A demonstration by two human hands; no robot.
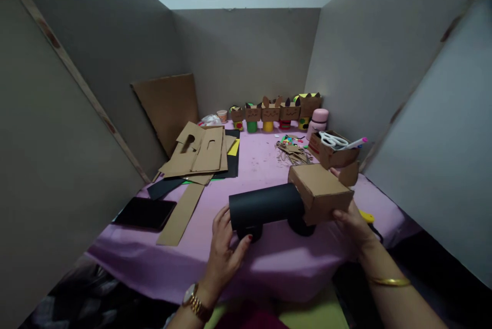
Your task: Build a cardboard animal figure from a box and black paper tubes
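Note:
A craft figure lies in front of me above the purple tablecloth (269, 262): a black paper cylinder (265, 206) joined to a brown cardboard box head (321, 190) with an ear flap. My left hand (225, 252) cups the near end of the cylinder, thumb on a black round leg underneath. My right hand (351, 219) grips the cardboard box from the right side and below. Both hands are closed on the figure.
Cut cardboard sheets (200, 152) and black paper lie at the left, with a dark tablet (146, 212) near the edge. Finished box-head figures (271, 111) line the back wall. A small box with scissors (332, 139) and a pen sits right, beside a pink bottle (318, 121). Grey panels enclose the table.

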